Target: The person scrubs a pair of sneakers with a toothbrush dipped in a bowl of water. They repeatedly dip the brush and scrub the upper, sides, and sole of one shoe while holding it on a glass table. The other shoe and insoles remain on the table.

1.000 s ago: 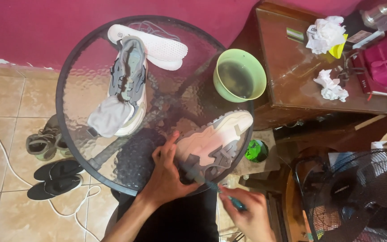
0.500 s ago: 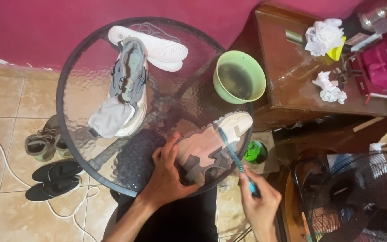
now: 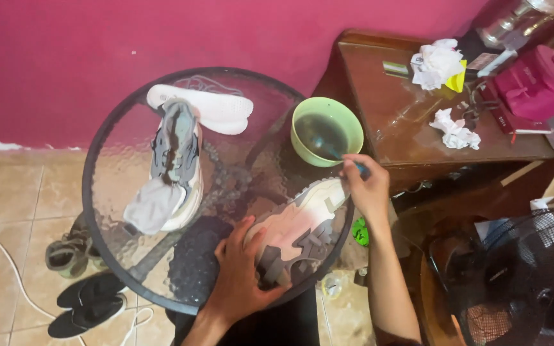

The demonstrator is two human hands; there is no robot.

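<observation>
The sneaker (image 3: 299, 234) lay sole-up at the near right edge of the round glass table (image 3: 107, 240), its toe pointing toward the green bowl (image 3: 327, 131). Its outsole was pale, cream shading to pink, with grey rubber tread patches toward the heel and a ribbed cream rim around the toe. The left hand (image 3: 241, 279) was pressed flat over the heel end, fingers spread and gripping the shoe against the glass. The right hand (image 3: 366, 189) was clenched around a slim blue-handled brush (image 3: 344, 156), whose tip dipped into the dark water in the bowl; the bristles could not be made out. The bowl was smooth, light green plastic, sitting at the table's far right edge.

The table top was textured, rippled glass in a thin black metal ring. Toward its far left side lay the second sneaker (image 3: 174, 163), upright, grey and cream mesh, with a white cloth (image 3: 152, 206) draped over its near end. A white foam insole (image 3: 209, 109) rested at the far edge, touching that shoe
</observation>
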